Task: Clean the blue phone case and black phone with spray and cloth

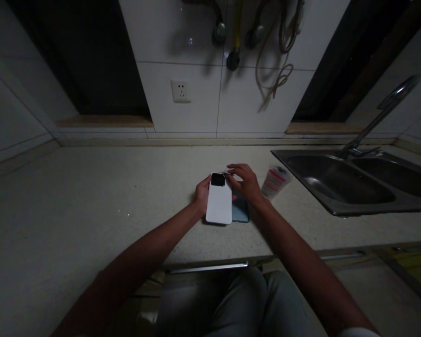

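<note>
In the head view, a white phone [219, 203] is at the middle of the frame, its back turned up and its dark camera panel [218, 179] near the top edge. The left hand [202, 194] grips it along its left side, thumb near the upper corner. The right hand [247, 181] is at the phone's upper right corner, thumb and fingers bent to a narrow pinch about something small and dark, too small to make out; whether it touches the phone there I cannot tell. A flat blue-grey thing [241, 211] shows just right of the phone, partly hidden by the phone and the right arm. Right of centre, just beside the right forearm, is a clear cup [275, 181] with red print, on the pale counter [143, 182]. A double steel sink [340, 185] fills the right of the frame, with a curved faucet [366, 127] behind it. At the top centre, a yellow hose [237, 25] and a looped cord [284, 75] hang before the tiled wall [185, 119], and a socket [181, 91] is set left of them. The person's legs [256, 304] show at the bottom centre, below the counter's front edge.
</note>
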Tool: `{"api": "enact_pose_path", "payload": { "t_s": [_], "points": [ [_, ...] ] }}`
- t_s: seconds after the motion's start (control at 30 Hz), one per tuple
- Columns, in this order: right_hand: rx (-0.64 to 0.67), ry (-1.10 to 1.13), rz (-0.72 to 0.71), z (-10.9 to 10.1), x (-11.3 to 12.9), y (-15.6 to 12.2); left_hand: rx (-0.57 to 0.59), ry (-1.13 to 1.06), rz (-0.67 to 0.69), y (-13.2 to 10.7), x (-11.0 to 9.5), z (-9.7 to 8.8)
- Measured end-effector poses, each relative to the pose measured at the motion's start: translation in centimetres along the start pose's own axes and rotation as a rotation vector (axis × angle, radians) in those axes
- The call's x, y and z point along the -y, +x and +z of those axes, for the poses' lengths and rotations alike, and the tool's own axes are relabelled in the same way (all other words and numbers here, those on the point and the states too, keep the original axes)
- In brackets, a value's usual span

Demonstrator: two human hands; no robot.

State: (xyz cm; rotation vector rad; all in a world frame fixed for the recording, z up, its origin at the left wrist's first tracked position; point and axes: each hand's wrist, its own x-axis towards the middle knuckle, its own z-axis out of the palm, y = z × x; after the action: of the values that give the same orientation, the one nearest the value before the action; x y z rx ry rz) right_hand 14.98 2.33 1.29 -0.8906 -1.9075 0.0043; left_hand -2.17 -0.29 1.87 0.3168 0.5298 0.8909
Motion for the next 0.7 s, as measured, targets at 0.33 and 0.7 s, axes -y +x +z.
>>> {"api": "enact_pose_path", "payload": {
  "t_s": [0.33, 0.7],
  "points": [
    [0.361, 0.239, -0.271, 0.9, 3.5, -0.6, -0.085, -0.070, 0.246, 1.5, -0.8, -1.1],
    [0.173, 0.031, -0.058, 1.8, 1.9, -0.8, -0.119, -0.053, 0.162, 1.3, -0.8, -0.9]
  ]
}}
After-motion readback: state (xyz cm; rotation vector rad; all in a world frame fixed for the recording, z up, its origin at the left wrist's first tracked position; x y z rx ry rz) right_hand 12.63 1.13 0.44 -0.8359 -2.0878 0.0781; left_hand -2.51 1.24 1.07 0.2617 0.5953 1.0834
